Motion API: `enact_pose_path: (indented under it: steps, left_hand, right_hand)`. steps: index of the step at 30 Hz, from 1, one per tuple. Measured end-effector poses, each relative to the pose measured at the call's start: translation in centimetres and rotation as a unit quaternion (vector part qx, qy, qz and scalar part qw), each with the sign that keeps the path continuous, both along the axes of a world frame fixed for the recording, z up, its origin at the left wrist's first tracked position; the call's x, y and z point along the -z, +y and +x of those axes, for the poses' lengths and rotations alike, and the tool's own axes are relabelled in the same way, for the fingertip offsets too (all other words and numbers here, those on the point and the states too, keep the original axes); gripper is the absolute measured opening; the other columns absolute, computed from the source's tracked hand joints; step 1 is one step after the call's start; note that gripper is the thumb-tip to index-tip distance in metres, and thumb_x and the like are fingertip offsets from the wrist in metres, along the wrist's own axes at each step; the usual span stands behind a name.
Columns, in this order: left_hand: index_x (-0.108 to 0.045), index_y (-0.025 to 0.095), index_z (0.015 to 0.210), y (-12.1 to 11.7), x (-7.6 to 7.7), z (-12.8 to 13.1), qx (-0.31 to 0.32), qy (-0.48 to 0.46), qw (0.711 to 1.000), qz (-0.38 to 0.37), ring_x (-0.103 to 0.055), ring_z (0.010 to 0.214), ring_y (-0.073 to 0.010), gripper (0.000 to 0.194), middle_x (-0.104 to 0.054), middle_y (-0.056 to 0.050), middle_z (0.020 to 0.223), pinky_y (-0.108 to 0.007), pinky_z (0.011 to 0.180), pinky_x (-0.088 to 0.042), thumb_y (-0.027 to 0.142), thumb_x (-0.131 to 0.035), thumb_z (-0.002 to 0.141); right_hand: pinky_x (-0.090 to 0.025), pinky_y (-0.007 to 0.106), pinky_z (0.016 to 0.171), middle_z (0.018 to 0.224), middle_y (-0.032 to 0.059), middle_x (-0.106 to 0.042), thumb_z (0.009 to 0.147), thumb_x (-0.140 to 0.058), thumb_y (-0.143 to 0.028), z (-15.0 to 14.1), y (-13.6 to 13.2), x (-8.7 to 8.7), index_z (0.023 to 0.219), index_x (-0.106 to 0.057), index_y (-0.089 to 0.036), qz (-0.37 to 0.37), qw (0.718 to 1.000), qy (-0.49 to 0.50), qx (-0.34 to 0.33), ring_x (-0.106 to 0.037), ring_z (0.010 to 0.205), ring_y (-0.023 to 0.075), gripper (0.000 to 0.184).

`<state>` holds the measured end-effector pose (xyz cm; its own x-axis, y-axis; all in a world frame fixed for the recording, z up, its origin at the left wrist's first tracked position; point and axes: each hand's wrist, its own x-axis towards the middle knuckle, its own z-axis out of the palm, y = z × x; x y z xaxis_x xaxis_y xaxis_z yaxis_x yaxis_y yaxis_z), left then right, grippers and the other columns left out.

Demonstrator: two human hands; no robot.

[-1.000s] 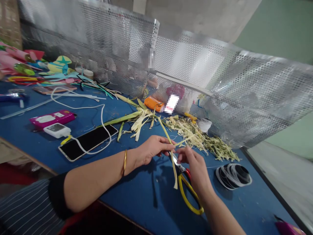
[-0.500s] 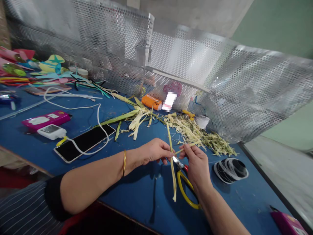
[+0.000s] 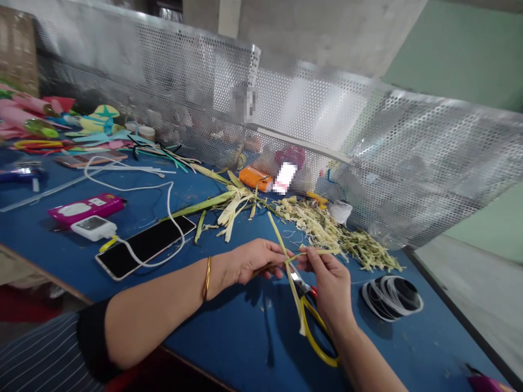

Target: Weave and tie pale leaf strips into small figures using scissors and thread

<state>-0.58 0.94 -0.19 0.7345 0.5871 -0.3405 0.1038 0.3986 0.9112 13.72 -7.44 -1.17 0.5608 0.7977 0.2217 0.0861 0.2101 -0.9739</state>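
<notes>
Over the blue table [image 3: 229,321], my left hand [image 3: 259,260] pinches two narrow pale-green leaf strips where they cross. One long leaf strip [image 3: 299,310] runs from beyond the fingers down towards me, its near end frayed. My right hand [image 3: 332,280] holds the other, shorter leaf strip [image 3: 332,252] between thumb and forefinger, and its free end sticks out to the right. Scissors [image 3: 312,337] with yellow and red handles lie under the hands, partly hidden by my right hand and the long strip.
Leaf shreds [image 3: 322,223] and larger leaves [image 3: 235,207] lie beyond my hands. A black phone [image 3: 143,247], a pink device [image 3: 87,208] and a white cable [image 3: 168,204] are at left. To the right stands a thread spool [image 3: 392,298]. Perforated plastic sheeting [image 3: 310,109] borders the back.
My right hand has moved from beside the crossing onto the shorter strip and now pulls it out to the right. My left hand keeps its pinch. The view has shifted slightly.
</notes>
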Motion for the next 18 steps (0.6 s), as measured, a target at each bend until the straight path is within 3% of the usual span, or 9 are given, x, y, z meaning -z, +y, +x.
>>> enact_pose_path:
  steps: [5,11,15,18]
  left_hand:
    - [-0.071,0.014,0.087,-0.18,0.27,0.1,-0.016,0.017,0.997,0.078,-0.055,0.05,-0.0085,0.018,-0.067,-0.003,0.069,-0.021,0.046,-0.035,0.027,-0.066,0.075]
    - [-0.072,0.015,0.089,-0.26,-0.07,0.0,-0.015,0.006,0.997,0.078,-0.054,0.05,-0.0072,0.022,-0.069,-0.004,0.075,-0.019,0.043,-0.029,0.033,-0.065,0.079]
    - [-0.072,0.013,0.078,-0.57,-0.03,0.2,-0.054,0.015,0.989,0.137,-0.047,0.045,-0.0055,0.012,-0.064,-0.001,0.063,-0.02,0.044,-0.031,0.024,-0.067,0.077]
    - [-0.071,0.012,0.075,-0.42,-0.09,0.24,-0.066,0.007,0.988,0.139,-0.047,0.044,-0.0059,0.009,-0.064,-0.001,0.061,-0.021,0.047,-0.035,0.021,-0.069,0.075]
  right_hand:
    - [-0.052,0.031,0.062,0.068,0.0043,-0.07,0.071,-0.075,-0.04,0.45,0.04,0.65,0.074,-0.074,-0.016,0.019,1.0,-0.025,-0.002,-0.063,0.061,0.0167,0.024]
    - [-0.051,0.03,0.056,0.071,0.0059,-0.072,0.068,-0.077,-0.043,0.57,0.29,0.51,0.073,-0.074,-0.015,-0.002,1.0,-0.001,0.005,-0.06,0.054,0.015,0.029]
    - [-0.051,0.03,0.058,0.068,0.0047,-0.071,0.07,-0.076,-0.041,-0.11,-0.06,0.55,0.069,-0.074,-0.017,0.01,0.999,-0.035,-0.014,-0.061,0.055,0.0153,0.024]
    - [-0.051,0.03,0.062,0.071,0.0052,-0.07,0.073,-0.074,-0.04,0.02,-0.33,0.28,0.07,-0.074,-0.017,0.016,0.998,-0.054,-0.026,-0.062,0.061,0.0163,0.023]
